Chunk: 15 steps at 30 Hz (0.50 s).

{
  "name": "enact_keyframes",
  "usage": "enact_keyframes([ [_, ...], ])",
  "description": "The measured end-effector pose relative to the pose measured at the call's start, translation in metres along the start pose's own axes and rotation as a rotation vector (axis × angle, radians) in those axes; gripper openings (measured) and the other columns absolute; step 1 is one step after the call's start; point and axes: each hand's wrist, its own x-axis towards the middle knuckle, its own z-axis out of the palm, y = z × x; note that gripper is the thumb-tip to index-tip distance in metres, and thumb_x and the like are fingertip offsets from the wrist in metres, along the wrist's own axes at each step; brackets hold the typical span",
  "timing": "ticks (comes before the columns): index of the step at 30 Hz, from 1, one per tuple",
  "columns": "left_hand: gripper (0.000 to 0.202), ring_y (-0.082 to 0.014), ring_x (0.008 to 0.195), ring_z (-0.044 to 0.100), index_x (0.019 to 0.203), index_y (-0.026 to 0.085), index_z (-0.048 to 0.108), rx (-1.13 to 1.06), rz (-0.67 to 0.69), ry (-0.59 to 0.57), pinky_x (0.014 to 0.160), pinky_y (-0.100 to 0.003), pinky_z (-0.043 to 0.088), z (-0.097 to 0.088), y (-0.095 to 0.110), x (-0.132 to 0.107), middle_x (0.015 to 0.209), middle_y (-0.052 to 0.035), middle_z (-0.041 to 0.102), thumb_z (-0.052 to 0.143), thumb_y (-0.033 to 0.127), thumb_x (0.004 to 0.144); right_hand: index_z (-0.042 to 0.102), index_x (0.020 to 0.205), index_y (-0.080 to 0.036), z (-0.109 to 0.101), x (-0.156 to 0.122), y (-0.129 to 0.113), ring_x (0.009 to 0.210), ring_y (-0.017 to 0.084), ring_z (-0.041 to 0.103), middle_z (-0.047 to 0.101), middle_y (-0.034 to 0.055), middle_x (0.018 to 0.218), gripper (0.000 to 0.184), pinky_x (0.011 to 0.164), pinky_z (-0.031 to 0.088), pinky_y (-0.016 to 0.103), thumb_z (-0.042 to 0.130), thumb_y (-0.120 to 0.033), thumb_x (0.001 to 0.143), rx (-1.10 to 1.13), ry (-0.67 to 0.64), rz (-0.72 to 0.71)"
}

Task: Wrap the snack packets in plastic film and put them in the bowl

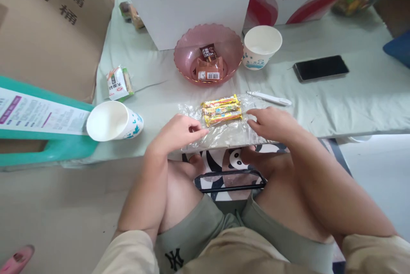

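A clear plastic bag (pixel 221 131) lies flat at the table's near edge with three yellow snack bars (pixel 221 110) on or inside it. My left hand (pixel 177 133) pinches the bag's left side with curled fingers. My right hand (pixel 272 122) presses on the bag's right side, its fingers bent onto the film. Behind them stands a pink bowl (pixel 184 58) holding brown cocoa snack packets (pixel 209 65).
A white paper cup (pixel 112 121) lies on its side at the left, another cup (pixel 262 45) stands upright by the bowl. A white pen (pixel 269 98), a black phone (pixel 320 68), a small snack packet (pixel 118 83), cardboard boxes (pixel 48 26) and a teal stool (pixel 48 146) surround the spot.
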Motion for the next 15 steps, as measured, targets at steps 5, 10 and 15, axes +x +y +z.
enact_keyframes([
  [5,0.076,-0.0367,0.142,0.046,0.132,0.027,0.063,0.215,0.151,0.358,0.120,-0.054,0.036,0.011,-0.011,0.010,0.149,-0.0118,0.054,0.089,0.039,0.062,0.035,0.159,-0.014,0.009,0.009,0.002,0.066,0.030,0.067,0.075,0.0096,0.075,0.077,0.060,0.049,0.040,0.050,-0.028,0.086,0.169,0.126,-0.016],
  [10,0.065,-0.0367,0.147,0.041,0.134,0.017,0.059,0.151,-0.045,0.449,0.124,-0.052,0.033,0.018,-0.040,0.033,0.151,-0.0181,0.050,0.077,0.028,0.073,0.054,0.139,-0.022,0.013,0.024,-0.014,0.096,0.027,0.070,0.073,0.0114,0.113,0.054,0.084,0.055,0.043,0.050,-0.025,0.085,0.500,0.361,-0.230],
  [15,0.010,-0.0261,0.107,0.068,0.077,0.019,0.063,-0.417,-0.202,0.472,0.103,-0.044,0.053,0.022,-0.033,0.048,0.108,-0.0109,0.071,0.060,0.028,0.081,0.060,0.129,-0.020,0.020,0.037,-0.036,0.137,0.036,0.051,0.055,0.0169,0.149,0.052,0.111,0.042,0.053,0.061,-0.025,0.078,0.259,0.298,-0.473],
])
